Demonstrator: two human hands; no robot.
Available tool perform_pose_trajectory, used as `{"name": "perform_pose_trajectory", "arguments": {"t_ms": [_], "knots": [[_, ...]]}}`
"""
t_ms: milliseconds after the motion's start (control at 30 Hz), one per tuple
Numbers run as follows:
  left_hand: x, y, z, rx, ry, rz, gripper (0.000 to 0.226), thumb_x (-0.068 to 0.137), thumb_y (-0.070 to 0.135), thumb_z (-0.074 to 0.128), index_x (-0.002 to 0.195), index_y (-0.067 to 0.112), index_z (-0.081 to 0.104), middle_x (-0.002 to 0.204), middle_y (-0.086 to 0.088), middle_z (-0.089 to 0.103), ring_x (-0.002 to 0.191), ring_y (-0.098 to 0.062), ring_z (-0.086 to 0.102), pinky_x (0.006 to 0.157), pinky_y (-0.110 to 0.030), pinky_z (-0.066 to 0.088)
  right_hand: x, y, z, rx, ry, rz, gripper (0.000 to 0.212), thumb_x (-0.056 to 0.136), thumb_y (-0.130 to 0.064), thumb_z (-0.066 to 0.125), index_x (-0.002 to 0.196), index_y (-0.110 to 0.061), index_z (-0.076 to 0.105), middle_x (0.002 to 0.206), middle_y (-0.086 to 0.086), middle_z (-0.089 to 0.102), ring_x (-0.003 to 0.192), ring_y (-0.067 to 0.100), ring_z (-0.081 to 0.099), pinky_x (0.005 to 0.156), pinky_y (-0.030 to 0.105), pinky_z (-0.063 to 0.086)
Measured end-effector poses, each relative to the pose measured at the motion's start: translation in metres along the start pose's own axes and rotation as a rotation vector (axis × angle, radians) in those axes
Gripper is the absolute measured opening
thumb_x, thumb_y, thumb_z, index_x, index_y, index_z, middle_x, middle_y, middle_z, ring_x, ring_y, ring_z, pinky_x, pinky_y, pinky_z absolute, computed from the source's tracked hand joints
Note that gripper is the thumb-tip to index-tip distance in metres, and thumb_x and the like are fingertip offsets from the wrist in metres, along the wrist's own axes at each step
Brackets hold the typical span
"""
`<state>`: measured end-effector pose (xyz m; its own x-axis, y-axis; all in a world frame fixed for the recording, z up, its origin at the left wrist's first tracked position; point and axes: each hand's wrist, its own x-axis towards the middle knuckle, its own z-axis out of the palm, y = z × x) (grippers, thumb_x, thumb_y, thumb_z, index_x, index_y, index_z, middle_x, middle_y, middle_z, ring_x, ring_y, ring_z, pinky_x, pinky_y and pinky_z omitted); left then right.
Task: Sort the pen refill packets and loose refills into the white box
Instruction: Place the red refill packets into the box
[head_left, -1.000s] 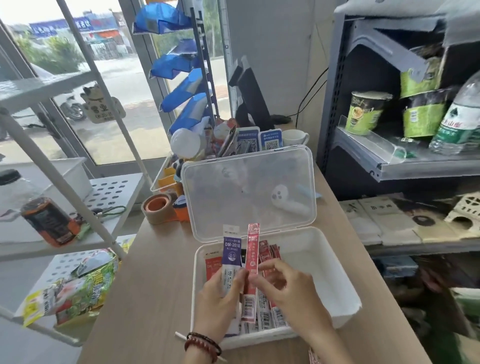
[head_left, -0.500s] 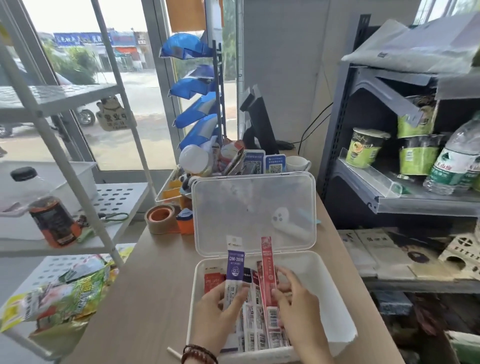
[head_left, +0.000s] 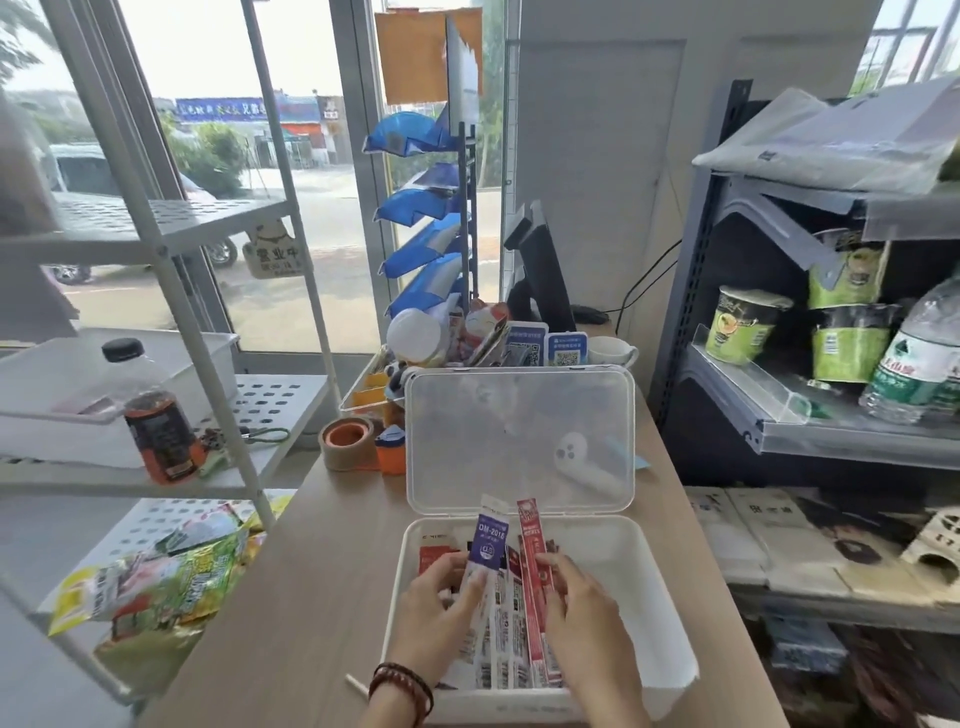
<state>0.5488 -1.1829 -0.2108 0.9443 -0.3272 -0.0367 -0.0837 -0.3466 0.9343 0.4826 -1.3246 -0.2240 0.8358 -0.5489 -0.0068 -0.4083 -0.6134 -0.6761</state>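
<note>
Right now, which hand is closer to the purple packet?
Left. The left hand holds the purple packet by its lower part; the right hand is off to its right, holding the red packet.

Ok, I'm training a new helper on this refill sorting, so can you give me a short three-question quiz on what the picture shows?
1. True or false: the lid of the white box is shut.
2. Which packet does the left hand hold? A) purple B) green C) yellow
3. Fill in: the right hand holds a ___ packet, its top end sticking up above the box.

Key
1. False: the lid stands open behind the box.
2. A: the purple packet.
3. Red: the red packet.
</note>
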Motion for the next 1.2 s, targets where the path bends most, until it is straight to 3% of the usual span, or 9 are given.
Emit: {"name": "perform_pose_trajectory", "arguments": {"t_ms": [200, 367, 467, 567, 800, 933, 1033, 1100, 1200], "knots": [[0.001, -0.005, 0.001, 0.023, 0.029, -0.010, 0.012, 0.087, 0.032, 0.062, 0.097, 0.027, 0.065, 0.088, 0.008, 0.070, 0.079, -0.005, 0.066, 0.056, -0.012, 0.051, -0.003, 0.002, 0.003, -0.084, -0.079, 0.086, 0.029, 0.094, -0.020, 0.050, 0.116, -0.037, 0.056, 0.088, -0.012, 0.064, 0.070, 0.005, 0.060, 0.048, 0.019, 0.037], [0.000, -0.006, 0.001, 0.014, 0.038, -0.018, 0.014, 0.085, 0.032, 0.065, 0.096, 0.022, 0.066, 0.086, 0.007, 0.072, 0.079, -0.003, 0.067, 0.059, -0.012, 0.052, -0.008, -0.006, -0.002, -0.069, 0.023, -0.011, 0.022, 0.095, -0.048, 0.050, 0.112, -0.038, 0.059, 0.101, -0.012, 0.047, 0.087, 0.005, 0.057, 0.064, 0.021, 0.046], [-0.002, -0.003, 0.001, 0.018, 0.038, 0.008, 0.013, 0.084, 0.032, 0.066, 0.092, 0.022, 0.068, 0.083, 0.004, 0.073, 0.074, 0.001, 0.067, 0.054, -0.010, 0.049, -0.015, -0.011, -0.009, 0.063, 0.002, -0.145, 0.029, 0.090, -0.064, 0.044, 0.101, -0.042, 0.060, 0.094, -0.018, 0.060, 0.080, -0.003, 0.058, 0.069, 0.020, 0.053], [-0.005, -0.001, 0.000, 0.038, 0.031, 0.054, 0.011, 0.087, 0.030, 0.063, 0.088, 0.021, 0.070, 0.076, 0.001, 0.073, 0.060, 0.007, 0.062, 0.048, -0.009, 0.044, -0.021, -0.013, -0.013, 0.052, -0.061, -0.199, 0.039, 0.083, -0.075, 0.042, 0.104, -0.045, 0.057, 0.086, -0.023, 0.065, 0.076, -0.006, 0.062, 0.064, 0.014, 0.051], [-0.011, 0.002, -0.002, 0.029, 0.026, 0.114, 0.010, 0.087, 0.027, 0.063, 0.085, 0.024, 0.072, 0.076, 0.004, 0.074, 0.067, -0.001, 0.066, 0.055, -0.007, 0.045, -0.018, -0.016, -0.014, 0.229, -0.078, -0.155, 0.037, 0.076, -0.069, 0.062, 0.094, -0.037, 0.057, 0.084, -0.023, 0.069, 0.075, -0.009, 0.065, 0.067, 0.018, 0.055], [-0.012, 0.004, -0.001, 0.016, -0.032, 0.110, 0.010, 0.088, 0.025, 0.062, 0.085, 0.029, 0.070, 0.081, 0.003, 0.073, 0.075, -0.009, 0.068, 0.067, -0.023, 0.054, -0.008, -0.014, -0.019, 0.548, -0.111, -0.090, 0.032, 0.073, -0.040, 0.082, 0.090, -0.020, 0.063, 0.081, -0.005, 0.075, 0.077, 0.006, 0.071, 0.070, 0.022, 0.058], [-0.006, 0.013, -0.010, 0.171, -0.137, 0.165, 0.017, 0.089, 0.024, 0.061, 0.093, 0.039, 0.066, 0.093, 0.010, 0.068, 0.078, -0.006, 0.067, 0.065, -0.020, 0.055, 0.004, -0.018, -0.028, 0.578, -0.119, -0.114, 0.023, 0.081, -0.029, 0.078, 0.093, -0.020, 0.060, 0.085, -0.001, 0.074, 0.080, 0.011, 0.071, 0.070, 0.028, 0.059], [-0.002, 0.020, -0.022, 0.328, -0.146, 0.266, 0.027, 0.088, 0.024, 0.062, 0.100, 0.048, 0.061, 0.100, 0.016, 0.066, 0.082, 0.002, 0.065, 0.072, -0.016, 0.054, 0.013, -0.025, -0.034, 0.596, -0.114, -0.137, 0.017, 0.085, -0.025, 0.074, 0.095, -0.019, 0.062, 0.088, 0.000, 0.072, 0.080, 0.013, 0.070, 0.061, 0.021, 0.056], [-0.002, 0.028, -0.043, 0.629, -0.093, 0.331, 0.025, 0.088, 0.031, 0.058, 0.110, 0.043, 0.060, 0.104, 0.021, 0.061, 0.091, -0.001, 0.062, 0.082, -0.025, 0.053, 0.021, -0.041, -0.035, 0.567, -0.182, -0.147, 0.011, 0.090, -0.019, 0.068, 0.100, -0.017, 0.064, 0.092, -0.001, 0.068, 0.077, 0.010, 0.068, 0.055, 0.016, 0.053]]}}
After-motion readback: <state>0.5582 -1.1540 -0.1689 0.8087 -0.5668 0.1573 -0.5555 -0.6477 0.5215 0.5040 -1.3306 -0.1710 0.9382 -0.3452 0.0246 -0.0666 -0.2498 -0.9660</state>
